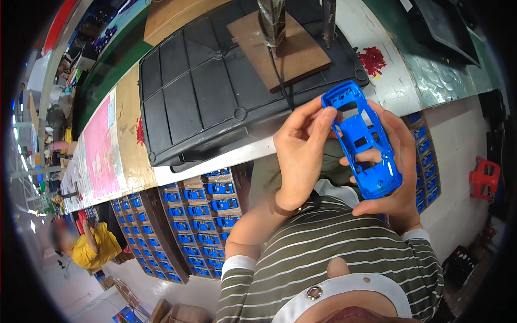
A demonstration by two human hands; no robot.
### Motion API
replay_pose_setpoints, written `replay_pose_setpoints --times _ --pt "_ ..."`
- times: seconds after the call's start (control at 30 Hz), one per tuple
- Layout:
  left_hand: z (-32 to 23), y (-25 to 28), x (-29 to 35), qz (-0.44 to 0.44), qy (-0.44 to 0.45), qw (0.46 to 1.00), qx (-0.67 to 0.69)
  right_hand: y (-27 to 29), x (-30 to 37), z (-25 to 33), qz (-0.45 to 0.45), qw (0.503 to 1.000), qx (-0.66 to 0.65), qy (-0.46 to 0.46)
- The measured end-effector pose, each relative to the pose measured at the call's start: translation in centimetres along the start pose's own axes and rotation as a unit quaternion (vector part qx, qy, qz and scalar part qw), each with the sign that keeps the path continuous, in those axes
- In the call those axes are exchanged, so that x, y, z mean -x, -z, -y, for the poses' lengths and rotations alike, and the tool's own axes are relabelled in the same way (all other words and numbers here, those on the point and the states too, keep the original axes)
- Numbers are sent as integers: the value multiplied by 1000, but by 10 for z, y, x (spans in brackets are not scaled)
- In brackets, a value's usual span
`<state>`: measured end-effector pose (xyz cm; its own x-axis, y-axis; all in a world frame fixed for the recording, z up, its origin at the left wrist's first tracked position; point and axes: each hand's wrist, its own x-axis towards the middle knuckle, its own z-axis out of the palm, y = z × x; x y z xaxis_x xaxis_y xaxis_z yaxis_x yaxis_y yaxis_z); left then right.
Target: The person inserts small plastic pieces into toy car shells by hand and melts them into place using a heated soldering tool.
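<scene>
A glossy blue toy car body (353,127), hollow with window cut-outs, is held up in front of my chest, close to the bench edge. My left hand (302,148) pinches its upper left corner between thumb and fingers. Along its right side and lower end, my right hand (397,153) wraps round the shell, and some of its fingers show through the openings. The car body is tilted, its long side running from upper left to lower right. Part of my right palm is hidden behind it.
An upturned black plastic crate (188,89) covers much of the bench, bearing a brown board (301,56) with a metal post and cable. Trays (202,215) of several blue car bodies stand below. A red stool (483,177) is at right; a person in yellow (97,245) sits at left.
</scene>
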<state>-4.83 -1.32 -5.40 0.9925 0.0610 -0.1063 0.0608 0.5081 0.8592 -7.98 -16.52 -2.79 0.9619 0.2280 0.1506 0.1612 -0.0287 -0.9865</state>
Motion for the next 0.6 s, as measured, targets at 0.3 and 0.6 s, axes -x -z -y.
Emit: replay_pose_setpoints --times 0.3,0.6 --pt "-8 -20 -30 -16 74 995 71 9 -36 17 -28 986 98 131" --pt "-20 -28 -46 25 149 973 172 26 -73 48 -51 931 300 200"
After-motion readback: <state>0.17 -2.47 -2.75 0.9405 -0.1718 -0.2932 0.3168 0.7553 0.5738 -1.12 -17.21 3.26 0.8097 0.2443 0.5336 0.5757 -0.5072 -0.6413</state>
